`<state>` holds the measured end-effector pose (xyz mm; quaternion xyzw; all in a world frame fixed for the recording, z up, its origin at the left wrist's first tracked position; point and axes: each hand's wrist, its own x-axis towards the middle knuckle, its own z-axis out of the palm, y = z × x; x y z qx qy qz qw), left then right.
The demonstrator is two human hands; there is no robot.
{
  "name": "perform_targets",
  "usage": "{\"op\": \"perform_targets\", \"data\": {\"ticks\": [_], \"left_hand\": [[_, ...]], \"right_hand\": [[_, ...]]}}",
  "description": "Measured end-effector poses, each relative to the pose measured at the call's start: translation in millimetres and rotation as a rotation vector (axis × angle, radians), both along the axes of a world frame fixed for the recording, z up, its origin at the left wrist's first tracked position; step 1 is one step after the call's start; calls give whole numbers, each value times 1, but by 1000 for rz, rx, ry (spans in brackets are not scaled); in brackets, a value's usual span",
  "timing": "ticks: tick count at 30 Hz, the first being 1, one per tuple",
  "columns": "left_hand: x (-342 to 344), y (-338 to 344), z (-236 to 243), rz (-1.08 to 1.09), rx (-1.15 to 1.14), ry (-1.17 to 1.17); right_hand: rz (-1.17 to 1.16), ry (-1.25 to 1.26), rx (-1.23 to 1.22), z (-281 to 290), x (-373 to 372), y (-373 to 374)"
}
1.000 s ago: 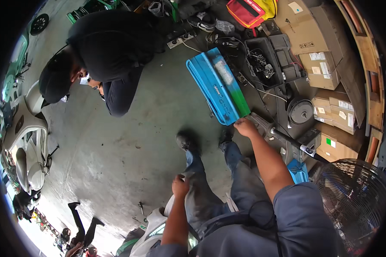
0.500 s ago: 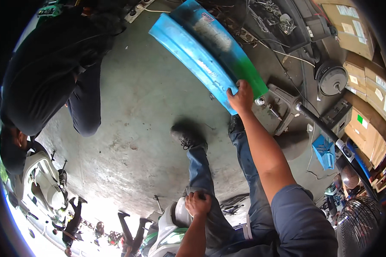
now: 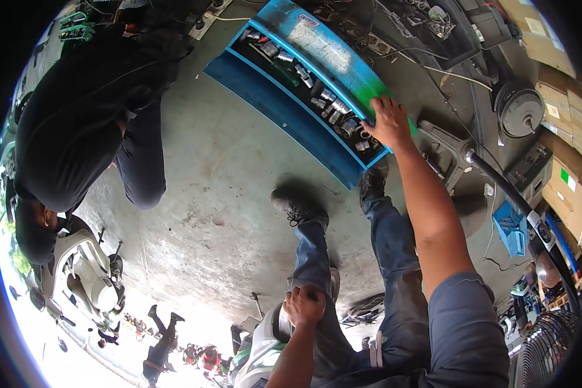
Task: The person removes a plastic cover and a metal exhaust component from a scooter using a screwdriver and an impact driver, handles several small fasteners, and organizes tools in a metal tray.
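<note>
A blue metal toolbox (image 3: 333, 48) with a green patch at its right end sits on the floor ahead. Its front panel (image 3: 278, 123) is folded down toward me, baring a long compartment of metal sockets (image 3: 333, 103) and other small tools. At the right end of the upper edge my right hand (image 3: 389, 123) is closed on the toolbox lid, thumb at the front rim. My left hand (image 3: 304, 306) rests by my left knee with its fingers curled. Something dark shows beside those fingers; I cannot make out what it is.
A crouching person in dark clothes (image 3: 90, 110) is at the left, near a pale scooter (image 3: 87, 271). Right of the toolbox stand a grey metal base with a pole (image 3: 456, 152), a round motor-like part (image 3: 520, 111), cardboard boxes (image 3: 566, 187), a blue bin (image 3: 511, 226) and a fan (image 3: 549, 343).
The toolbox front has swung open and down toward me, showing the sockets inside. My right hand has shifted slightly right and up. My left hand stays at the knee.
</note>
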<state>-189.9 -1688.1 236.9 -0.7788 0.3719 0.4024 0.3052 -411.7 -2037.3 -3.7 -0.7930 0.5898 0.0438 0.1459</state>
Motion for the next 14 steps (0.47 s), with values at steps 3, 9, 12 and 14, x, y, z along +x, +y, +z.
{"op": "perform_targets", "data": {"ticks": [3,9,12,14], "left_hand": [[1,0,0,26,5,13],[4,5,-1,-1,-12,27],[11,4,0,-23,-7,32],[14,5,-1,-28,0,20]], "right_hand": [[39,-8,9,15,-2,-7],[-534,-216,-99,15,-78,-39],[-607,-201,80,11,-90,-58],[-648,-79,-26,25,-59,-60]]}}
